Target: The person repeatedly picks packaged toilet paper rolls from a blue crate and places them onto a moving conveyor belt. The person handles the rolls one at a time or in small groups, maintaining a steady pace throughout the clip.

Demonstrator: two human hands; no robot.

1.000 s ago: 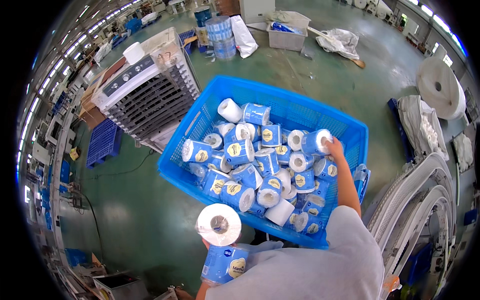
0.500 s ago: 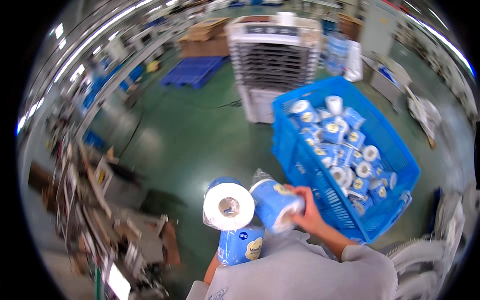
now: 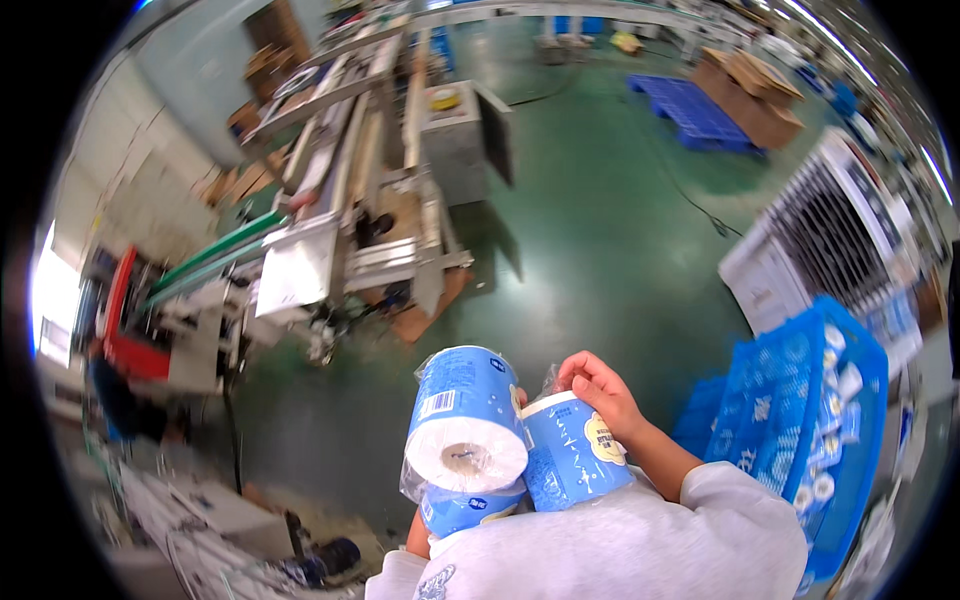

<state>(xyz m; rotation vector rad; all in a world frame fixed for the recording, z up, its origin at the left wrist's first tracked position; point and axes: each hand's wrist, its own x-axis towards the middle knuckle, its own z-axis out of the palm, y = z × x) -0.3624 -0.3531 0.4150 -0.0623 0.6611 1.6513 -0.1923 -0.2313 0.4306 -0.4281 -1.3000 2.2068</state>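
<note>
Three wrapped toilet paper rolls are gathered against my chest, in blue printed film. The upper left roll [image 3: 465, 400] shows its white end and core, and rests on a lower roll [image 3: 470, 510]. My right hand [image 3: 605, 395] is closed with bent fingers at the top of the right-hand roll [image 3: 575, 455], near its gathered clear film. My left forearm [image 3: 418, 535] runs up under the left rolls, so my left hand is mostly hidden behind them while it bears them. A small bit of finger shows between the upper roll and the right one.
A blue plastic crate [image 3: 765, 420] of wrapped rolls stands at my right, with a grey-white air cooler [image 3: 830, 230] beyond it. A blue pallet [image 3: 690, 110] with cardboard lies farther off. Metal conveyor machinery [image 3: 350, 200] fills the left, and a person [image 3: 125, 395] is at the left edge.
My view has swung left, so crate and cooler moved to the right edge and the machinery came into view. The right-hand roll went from tilted to nearly upright, beside the others.
</note>
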